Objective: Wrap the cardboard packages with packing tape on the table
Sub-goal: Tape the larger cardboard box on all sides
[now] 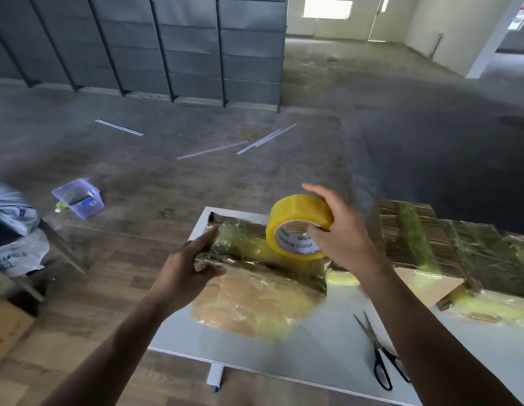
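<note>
A cardboard package [249, 247], shiny with tape, lies on the white table [328, 341] near its far left corner. My left hand [190, 265] grips its left end, thumb under and fingers on top. My right hand [340, 230] holds a yellow tape roll [299, 227] upright on the package's right part, with a strip of tape running down onto it. Under the package's near side lies a blurred tan, tape-covered sheet [255, 306].
More taped cardboard packages [460, 250] lie to the right on the table. Black-handled scissors [380, 356] rest near the front edge. On the floor at left stand a clear plastic bin [79, 197], bags and a cardboard box [6, 329]. Grey shelving stands behind.
</note>
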`<state>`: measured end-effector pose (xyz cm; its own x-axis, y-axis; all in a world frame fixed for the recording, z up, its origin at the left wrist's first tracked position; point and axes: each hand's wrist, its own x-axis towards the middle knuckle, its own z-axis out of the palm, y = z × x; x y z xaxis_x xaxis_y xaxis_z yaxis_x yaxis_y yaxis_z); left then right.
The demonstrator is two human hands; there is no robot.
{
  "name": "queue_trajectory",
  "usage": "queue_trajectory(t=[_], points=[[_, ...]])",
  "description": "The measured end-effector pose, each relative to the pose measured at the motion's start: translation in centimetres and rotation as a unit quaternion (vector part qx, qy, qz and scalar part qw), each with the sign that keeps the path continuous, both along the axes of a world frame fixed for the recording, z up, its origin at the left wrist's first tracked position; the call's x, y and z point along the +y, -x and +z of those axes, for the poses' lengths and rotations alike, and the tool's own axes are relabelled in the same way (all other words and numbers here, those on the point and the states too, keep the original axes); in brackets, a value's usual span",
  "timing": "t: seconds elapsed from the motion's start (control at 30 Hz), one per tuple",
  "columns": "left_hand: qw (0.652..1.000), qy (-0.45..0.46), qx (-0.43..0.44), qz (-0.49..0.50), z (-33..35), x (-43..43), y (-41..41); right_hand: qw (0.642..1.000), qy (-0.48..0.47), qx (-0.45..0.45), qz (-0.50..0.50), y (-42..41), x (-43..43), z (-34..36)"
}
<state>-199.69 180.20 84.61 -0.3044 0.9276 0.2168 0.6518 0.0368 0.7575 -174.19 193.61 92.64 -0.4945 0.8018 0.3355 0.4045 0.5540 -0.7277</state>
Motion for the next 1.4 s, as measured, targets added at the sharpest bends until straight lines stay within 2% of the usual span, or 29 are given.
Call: queue_trajectory(t=[0.13,0.3,0.43,0.57,0.63,0.7,0.77,0.8,0.83,0.93,1.0,1.07,1.17,1.27,1.4], points=[[0.999,0.015,-0.030,0.004,-2.2,0.2,0.9,0.999,0.035,-0.030,0.024,0.2,-0.5,-1.4],[0.999,0.033,-0.018,-0.018,-2.7,0.4,2.6,0.988,-0.049,-0.141,0.036,0.4,-0.6,0.2],[0.999,0.020,-0.024,-0.015,-3.6,0.3,3.5,0.970,-0.113,-0.214,0.004,-0.5,-0.9,1.1],[0.999,0.031,0.014,-0.018,-3.4,0.6,4.3,0.958,-0.119,-0.261,0.006,-0.5,-1.2,1.5],[0.997,0.043,0.056,-0.035,-2.3,0.8,5.0,0.958,-0.125,-0.256,0.002,-0.1,-1.2,1.5],[0.978,0.078,0.181,-0.061,-0.4,0.8,5.0,0.964,-0.109,-0.244,0.000,0.1,-1.4,1.6],[0.912,0.109,0.390,-0.068,1.5,1.4,3.5,0.960,-0.119,-0.253,0.006,0.3,-1.8,1.7],[0.885,0.114,0.445,-0.078,2.2,1.8,2.2,0.956,-0.132,-0.260,0.008,0.5,-2.1,1.7],[0.881,0.105,0.451,-0.097,2.4,2.1,0.6,0.953,-0.147,-0.266,0.008,0.8,-2.4,1.8],[0.901,0.072,0.398,-0.155,1.2,3.1,-3.1,0.949,-0.164,-0.271,0.007,0.9,-2.6,1.7],[0.915,0.072,0.366,-0.152,0.4,3.5,-3.7,0.966,-0.123,-0.227,0.017,0.2,-2.5,1.4],[0.920,0.073,0.356,-0.149,0.4,3.6,-3.7,0.988,-0.055,-0.144,0.020,-0.7,-2.4,0.7],[0.919,0.075,0.356,-0.151,0.4,3.6,-3.5,0.995,-0.001,-0.097,0.033,-1.6,-2.6,-0.6],[0.926,0.072,0.341,-0.149,0.5,3.6,-3.4,0.997,0.007,-0.067,0.026,-2.5,-2.5,-0.4],[0.931,0.083,0.324,-0.145,0.7,3.5,-3.4,0.989,-0.032,-0.142,0.009,-4.2,-2.3,0.4]])
